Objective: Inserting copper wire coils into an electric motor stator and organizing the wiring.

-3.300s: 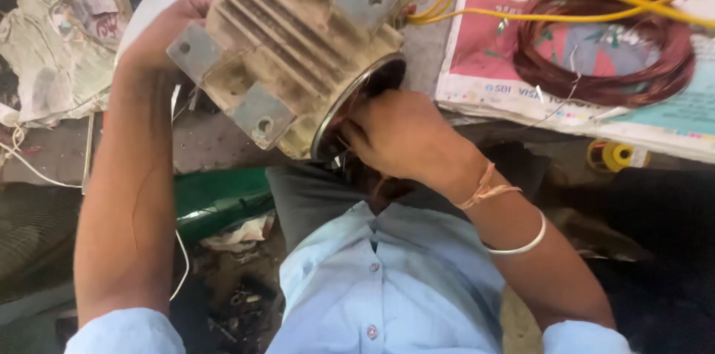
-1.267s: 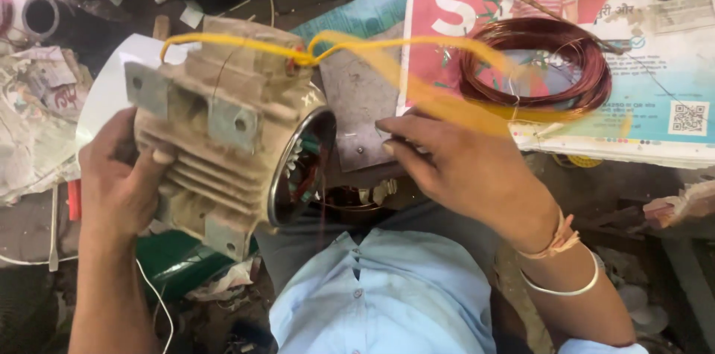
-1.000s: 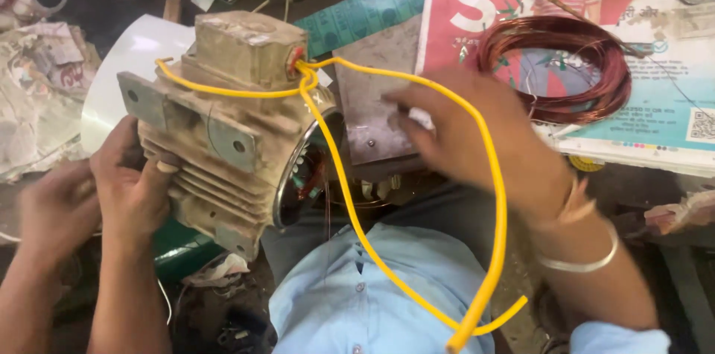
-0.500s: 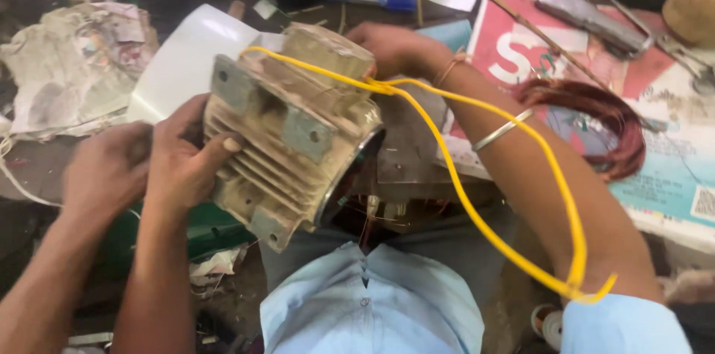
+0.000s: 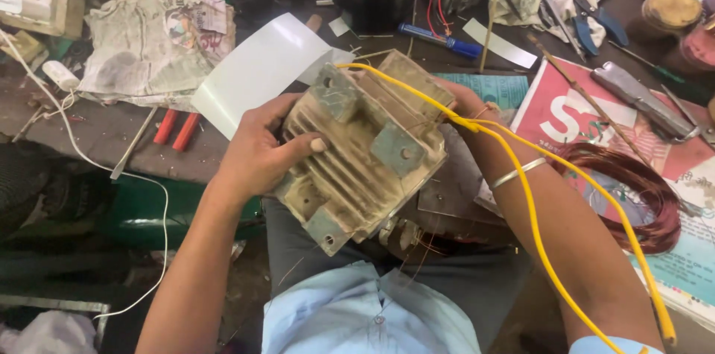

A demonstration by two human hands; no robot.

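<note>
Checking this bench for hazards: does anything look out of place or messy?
Yes. A yellow wire loops loosely over the motor housing and across the right forearm, where it might snag. Tools and crumpled newspaper clutter the bench.

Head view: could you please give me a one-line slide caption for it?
Left hand and right hand grip a finned motor housing with yellow wire draped over it, above a cluttered workbench.

The motor housing [image 5: 365, 153] is dull, grimy cast metal with rough ribbed fins. The yellow cable [image 5: 551, 250] looks smooth plastic; the copper wire coil [image 5: 640, 190] gleams glossy reddish.
</note>
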